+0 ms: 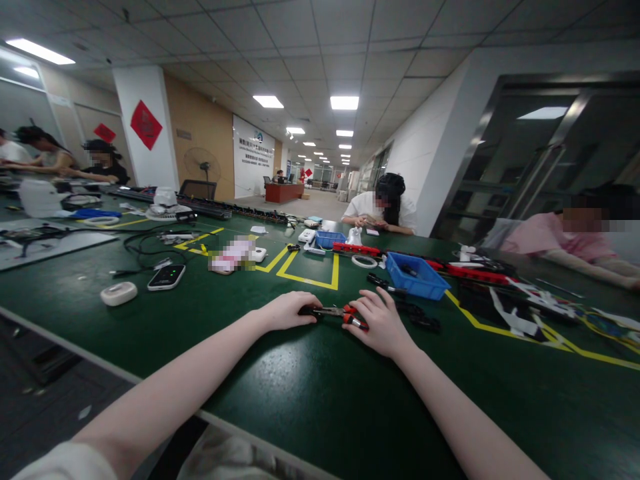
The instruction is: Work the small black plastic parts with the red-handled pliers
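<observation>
Both my hands rest on the green table [310, 393] in front of me. My left hand [287, 311] is closed over a small dark part at the nose of a pair of pliers. My right hand [381, 323] grips the red-and-black handles of the pliers [340, 313], which lie flat between the two hands. What the left fingers pinch is too small to name.
A blue bin [417, 275] stands just beyond my right hand, with black tools [420, 319] beside it. A phone [167, 277] and a white round case [119, 293] lie to the left. Yellow tape lines [310, 280] mark the table. Other people sit at the far side and right.
</observation>
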Motion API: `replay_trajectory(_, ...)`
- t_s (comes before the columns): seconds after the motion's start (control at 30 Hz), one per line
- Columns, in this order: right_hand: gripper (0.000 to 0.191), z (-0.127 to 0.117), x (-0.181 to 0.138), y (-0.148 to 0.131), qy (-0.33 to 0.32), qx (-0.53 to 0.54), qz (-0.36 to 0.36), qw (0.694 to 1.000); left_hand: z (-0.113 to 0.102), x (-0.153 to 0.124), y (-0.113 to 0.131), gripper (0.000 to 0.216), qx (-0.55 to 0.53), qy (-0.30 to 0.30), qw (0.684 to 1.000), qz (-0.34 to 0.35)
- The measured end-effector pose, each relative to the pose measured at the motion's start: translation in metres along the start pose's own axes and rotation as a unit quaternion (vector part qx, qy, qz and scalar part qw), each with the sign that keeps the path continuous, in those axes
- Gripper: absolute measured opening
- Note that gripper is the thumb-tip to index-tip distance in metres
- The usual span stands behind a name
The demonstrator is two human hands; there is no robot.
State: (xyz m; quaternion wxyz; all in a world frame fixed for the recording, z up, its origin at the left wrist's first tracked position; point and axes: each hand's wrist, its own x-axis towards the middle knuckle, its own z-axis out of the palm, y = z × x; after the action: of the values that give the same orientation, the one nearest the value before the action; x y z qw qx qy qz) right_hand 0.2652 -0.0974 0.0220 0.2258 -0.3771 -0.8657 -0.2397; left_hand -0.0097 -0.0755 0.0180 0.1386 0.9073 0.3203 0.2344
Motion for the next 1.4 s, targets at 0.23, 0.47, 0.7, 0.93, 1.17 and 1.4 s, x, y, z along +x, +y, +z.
replay_trajectory(0.23,0.035,-0.0006,0.001,-0.0004,0.001,0.0,0.0,1.0,-0.0001,-0.0006,0.0009,0.033,0.002,0.0,1.0,-0.001)
replay_trajectory(0.47,0.034,-0.0027,0.0016,-0.0019,-0.018,-0.002,0.005,1.0,0.0,-0.0005,0.0005,0.034,0.004,-0.002,1.0,0.0)
replay_trajectory(0.7,0.031,-0.005,0.0027,-0.0025,-0.032,0.009,0.008,0.999,-0.001,0.0,0.002,0.033,-0.001,-0.002,1.0,0.001)
replay_trajectory(0.93,0.033,-0.0058,0.0024,-0.0014,-0.067,0.039,0.023,0.997,-0.0012,0.0,0.0015,0.035,0.001,-0.005,1.0,0.008)
replay_trajectory(1.17,0.034,-0.0039,0.0014,-0.0012,-0.108,0.055,0.05,0.991,0.0012,0.0005,-0.0019,0.034,-0.004,-0.002,1.0,0.005)
replay_trajectory(1.4,0.032,-0.0033,0.0006,-0.0005,-0.087,0.062,0.043,0.993,0.0011,0.001,-0.0019,0.032,-0.019,-0.001,1.0,0.007)
